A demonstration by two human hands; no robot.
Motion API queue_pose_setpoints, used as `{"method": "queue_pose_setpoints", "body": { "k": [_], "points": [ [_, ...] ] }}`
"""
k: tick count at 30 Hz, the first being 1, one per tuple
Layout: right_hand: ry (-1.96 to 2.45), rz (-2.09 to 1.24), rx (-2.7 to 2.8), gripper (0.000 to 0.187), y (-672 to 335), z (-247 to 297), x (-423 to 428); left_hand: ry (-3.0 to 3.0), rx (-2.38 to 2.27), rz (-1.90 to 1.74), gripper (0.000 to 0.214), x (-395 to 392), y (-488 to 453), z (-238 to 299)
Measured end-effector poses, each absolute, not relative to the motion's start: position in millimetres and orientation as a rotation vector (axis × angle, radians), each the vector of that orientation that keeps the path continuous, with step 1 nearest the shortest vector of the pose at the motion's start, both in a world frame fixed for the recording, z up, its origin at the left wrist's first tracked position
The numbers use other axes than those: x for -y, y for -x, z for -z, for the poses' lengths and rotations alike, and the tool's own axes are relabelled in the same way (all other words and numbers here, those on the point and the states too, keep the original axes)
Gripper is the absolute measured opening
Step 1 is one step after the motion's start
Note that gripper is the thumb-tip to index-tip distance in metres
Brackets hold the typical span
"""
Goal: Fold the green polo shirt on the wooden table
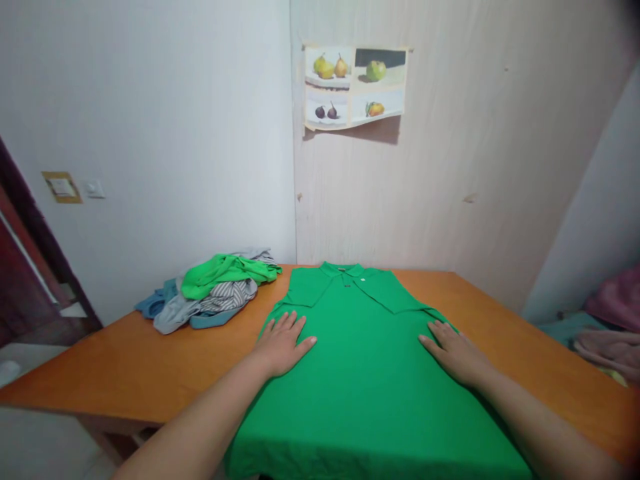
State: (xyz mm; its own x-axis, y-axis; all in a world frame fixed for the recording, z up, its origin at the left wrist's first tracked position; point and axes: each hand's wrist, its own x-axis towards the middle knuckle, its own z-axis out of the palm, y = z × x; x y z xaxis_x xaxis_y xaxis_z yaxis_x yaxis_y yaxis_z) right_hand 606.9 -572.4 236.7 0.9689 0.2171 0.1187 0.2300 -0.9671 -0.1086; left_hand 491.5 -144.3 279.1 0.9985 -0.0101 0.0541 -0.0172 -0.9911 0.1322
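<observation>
A green polo shirt (370, 373) lies spread on the table, its collar toward the wall and its hem hanging over the near edge. Both short sleeves are folded inward across the upper chest. My left hand (283, 343) rests flat on the shirt's left side, fingers apart. On the opposite side, my right hand (455, 350) lies palm down along the shirt's right edge with its fingers stretched out. Neither hand grips the cloth.
A heap of crumpled clothes (215, 290), bright green, grey, striped and blue, sits at the back left of the orange-brown table (125, 373). Fruit pictures (355, 87) hang on the wall behind. More fabric (610, 333) lies beyond the table at the right.
</observation>
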Motion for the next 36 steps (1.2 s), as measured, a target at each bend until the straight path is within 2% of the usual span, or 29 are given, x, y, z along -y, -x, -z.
{"method": "queue_pose_setpoints", "body": {
  "k": [9, 15, 25, 36],
  "points": [
    [3.052, 0.242, 0.335, 0.082, -593.3, -239.7, 558.6, -2.985, 0.003, -0.078, 0.085, 152.0, -471.9, -287.1],
    [2.975, 0.141, 0.566, 0.087, -558.1, -235.9, 528.7, -2.956, 0.074, -0.090, 0.085, 149.3, -441.9, -281.9],
    [3.003, 0.179, 0.512, 0.088, -569.4, -226.7, 544.4, -2.957, 0.037, -0.115, 0.084, 131.3, -427.9, -282.9],
    [3.007, 0.210, 0.513, 0.086, -564.3, -234.5, 533.9, -3.007, 0.117, -0.402, 0.071, 133.2, -426.5, -278.2]
  ]
}}
